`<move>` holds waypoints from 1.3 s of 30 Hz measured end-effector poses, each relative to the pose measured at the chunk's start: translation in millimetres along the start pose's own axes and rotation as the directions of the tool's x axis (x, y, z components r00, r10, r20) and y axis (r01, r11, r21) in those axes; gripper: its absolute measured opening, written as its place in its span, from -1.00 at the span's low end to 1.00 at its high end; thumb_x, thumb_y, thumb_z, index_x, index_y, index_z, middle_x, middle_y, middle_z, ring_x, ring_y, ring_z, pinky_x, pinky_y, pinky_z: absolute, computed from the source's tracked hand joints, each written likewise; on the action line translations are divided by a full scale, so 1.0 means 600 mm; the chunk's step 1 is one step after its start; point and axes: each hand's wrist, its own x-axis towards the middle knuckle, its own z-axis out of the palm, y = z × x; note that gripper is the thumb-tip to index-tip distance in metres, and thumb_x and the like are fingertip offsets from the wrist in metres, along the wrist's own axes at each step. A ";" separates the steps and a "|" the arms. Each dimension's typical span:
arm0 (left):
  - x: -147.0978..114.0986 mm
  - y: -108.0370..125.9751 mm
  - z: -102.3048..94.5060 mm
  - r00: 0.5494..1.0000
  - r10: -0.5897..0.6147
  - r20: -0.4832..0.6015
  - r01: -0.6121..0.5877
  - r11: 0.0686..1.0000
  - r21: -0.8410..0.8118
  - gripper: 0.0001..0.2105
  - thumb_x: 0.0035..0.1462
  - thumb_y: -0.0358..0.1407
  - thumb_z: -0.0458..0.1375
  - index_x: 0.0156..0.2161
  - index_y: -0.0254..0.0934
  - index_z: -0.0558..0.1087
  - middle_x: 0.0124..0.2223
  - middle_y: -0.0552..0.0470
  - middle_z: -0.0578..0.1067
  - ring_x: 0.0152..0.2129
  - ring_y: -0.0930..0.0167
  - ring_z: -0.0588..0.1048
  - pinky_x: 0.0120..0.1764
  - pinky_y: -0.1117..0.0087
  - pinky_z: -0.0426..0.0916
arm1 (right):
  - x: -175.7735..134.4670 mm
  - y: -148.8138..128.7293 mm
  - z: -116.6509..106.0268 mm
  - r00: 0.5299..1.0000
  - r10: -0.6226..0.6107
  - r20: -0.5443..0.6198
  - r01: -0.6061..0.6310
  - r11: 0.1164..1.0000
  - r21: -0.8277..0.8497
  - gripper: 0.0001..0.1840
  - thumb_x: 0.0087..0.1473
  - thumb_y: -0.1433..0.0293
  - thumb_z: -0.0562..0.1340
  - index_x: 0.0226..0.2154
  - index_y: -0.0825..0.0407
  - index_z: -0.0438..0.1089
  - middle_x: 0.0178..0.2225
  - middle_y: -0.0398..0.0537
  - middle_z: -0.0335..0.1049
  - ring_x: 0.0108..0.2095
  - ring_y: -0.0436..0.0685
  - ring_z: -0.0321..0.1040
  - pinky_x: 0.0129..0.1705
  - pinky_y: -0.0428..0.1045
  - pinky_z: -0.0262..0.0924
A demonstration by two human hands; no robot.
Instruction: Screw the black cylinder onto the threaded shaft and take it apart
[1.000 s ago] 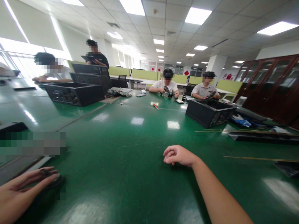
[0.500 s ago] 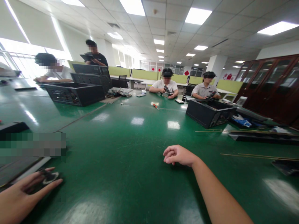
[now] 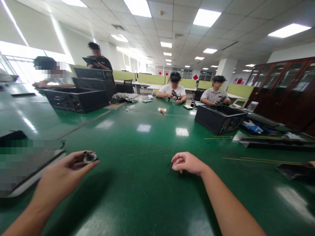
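My left hand (image 3: 66,170) is raised over the green table (image 3: 137,186), its thumb and fingers closed on a small dark part with a short black stem and a pale round base (image 3: 90,158). Exactly what kind of part it is cannot be made out. My right hand (image 3: 188,162) rests at the table's middle, its fingers loosely bent and a little apart, with nothing visible in them. Left of my left hand lies a flat grey panel (image 3: 27,170) with a pale edge, partly pixelated.
Black computer cases (image 3: 76,100) stand at the back left, and another case (image 3: 220,119) at the right. An orange screwdriver (image 3: 162,112) lies ahead. Thin rods (image 3: 246,137) and dark trays extend along the right. Several people sit or stand around; one person (image 3: 172,91) works opposite.
My left hand has moved right and up from the lower left, carrying the small dark part away from the panel. My right hand has stayed in place.
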 end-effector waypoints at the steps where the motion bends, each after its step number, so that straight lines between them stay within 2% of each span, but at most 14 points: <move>1: -0.001 0.035 0.011 0.998 0.030 0.051 -0.028 0.998 -0.050 -0.56 -0.08 0.05 0.26 -0.11 -0.11 0.51 -0.26 0.14 0.63 -0.24 0.25 0.59 -0.08 0.24 0.43 | 0.002 0.002 -0.001 0.999 -0.019 -0.038 0.019 1.000 -0.003 -0.60 -0.16 0.31 0.44 -0.24 0.11 0.43 -0.40 -0.02 0.51 -0.47 0.06 0.38 -0.46 -0.05 0.25; 3: -0.005 0.099 0.041 0.971 0.161 0.176 -0.128 0.974 -0.187 -0.55 -0.06 0.02 0.26 -0.08 -0.17 0.51 -0.24 0.08 0.62 -0.26 0.27 0.58 -0.09 0.26 0.43 | 0.006 0.006 -0.003 0.992 -0.056 -0.109 0.055 0.998 -0.014 -0.62 -0.14 0.36 0.40 -0.22 0.09 0.40 -0.38 -0.04 0.50 -0.46 0.05 0.37 -0.41 -0.04 0.26; 6: -0.017 0.173 0.106 0.865 0.423 0.268 -0.321 0.879 -0.351 -0.63 0.01 -0.08 0.26 -0.08 -0.17 0.53 -0.14 0.02 0.60 -0.23 0.28 0.55 -0.12 0.28 0.43 | 0.008 0.004 -0.004 0.972 -0.124 -0.198 0.113 0.992 -0.063 -0.56 -0.15 0.47 0.34 -0.13 0.06 0.35 -0.25 -0.03 0.49 -0.39 0.02 0.38 -0.30 -0.02 0.27; 8: -0.028 0.206 0.151 0.776 0.562 0.287 -0.433 0.805 -0.404 -0.69 0.05 -0.17 0.25 -0.07 -0.16 0.54 -0.14 0.00 0.58 -0.22 0.30 0.53 -0.13 0.30 0.42 | 0.002 -0.004 -0.002 0.947 -0.221 -0.234 0.175 0.963 -0.203 -0.48 -0.14 0.52 0.30 -0.05 0.03 0.33 -0.13 0.00 0.46 -0.29 0.05 0.39 -0.23 -0.01 0.26; 10: -0.038 0.227 0.188 0.698 0.655 0.290 -0.506 0.737 -0.447 -0.71 0.07 -0.25 0.25 -0.06 -0.16 0.54 -0.14 -0.02 0.57 -0.21 0.31 0.52 -0.11 0.30 0.41 | -0.006 -0.015 0.003 0.913 -0.341 -0.224 0.228 0.882 -0.412 -0.39 -0.13 0.57 0.27 0.04 -0.01 0.29 -0.05 0.01 0.43 -0.17 0.10 0.39 -0.16 0.02 0.26; 12: -0.047 0.236 0.214 0.664 0.693 0.279 -0.526 0.699 -0.484 -0.69 0.06 -0.31 0.26 -0.04 -0.18 0.53 -0.14 -0.02 0.56 -0.20 0.31 0.52 -0.08 0.30 0.41 | -0.013 -0.026 0.011 0.893 -0.408 -0.187 0.259 0.809 -0.528 -0.31 -0.14 0.58 0.28 0.09 -0.03 0.25 0.02 0.02 0.39 -0.10 0.13 0.37 -0.11 0.04 0.26; 14: -0.052 0.233 0.230 0.682 0.680 0.271 -0.501 0.703 -0.505 -0.65 0.03 -0.35 0.29 -0.03 -0.19 0.50 -0.14 -0.01 0.57 -0.21 0.31 0.52 -0.08 0.29 0.41 | -0.016 -0.032 0.019 0.884 -0.436 -0.169 0.268 0.768 -0.582 -0.29 -0.14 0.56 0.29 0.11 -0.04 0.24 0.03 0.01 0.36 -0.07 0.14 0.35 -0.09 0.05 0.26; 18: -0.055 0.215 0.241 0.724 0.634 0.272 -0.437 0.726 -0.530 -0.68 -0.03 -0.38 0.33 -0.10 -0.20 0.49 -0.19 0.03 0.58 -0.25 0.33 0.53 -0.13 0.33 0.39 | -0.012 -0.034 0.034 0.886 -0.440 -0.146 0.246 0.714 -0.656 -0.40 -0.13 0.50 0.35 0.03 -0.04 0.32 -0.10 -0.04 0.40 -0.11 0.16 0.36 -0.06 0.06 0.25; 25: -0.056 0.212 0.243 0.696 0.672 0.254 -0.426 0.671 -0.607 -0.79 -0.02 -0.41 0.31 -0.22 -0.22 0.50 -0.25 0.07 0.56 -0.28 0.38 0.51 -0.18 0.38 0.35 | -0.007 -0.037 0.055 0.894 -0.425 -0.141 0.206 0.670 -0.713 -0.57 -0.11 0.51 0.35 -0.12 -0.04 0.39 -0.20 -0.07 0.44 -0.18 0.15 0.37 -0.11 0.04 0.23; 39: -0.058 0.212 0.244 0.697 0.672 0.253 -0.412 0.663 -0.625 -0.79 -0.04 -0.40 0.33 -0.23 -0.21 0.51 -0.26 0.06 0.57 -0.29 0.37 0.52 -0.19 0.38 0.37 | -0.007 -0.037 0.060 0.888 -0.432 -0.160 0.195 0.666 -0.719 -0.75 -0.01 0.47 0.32 -0.20 -0.03 0.44 -0.27 -0.08 0.48 -0.24 0.13 0.40 -0.16 0.02 0.24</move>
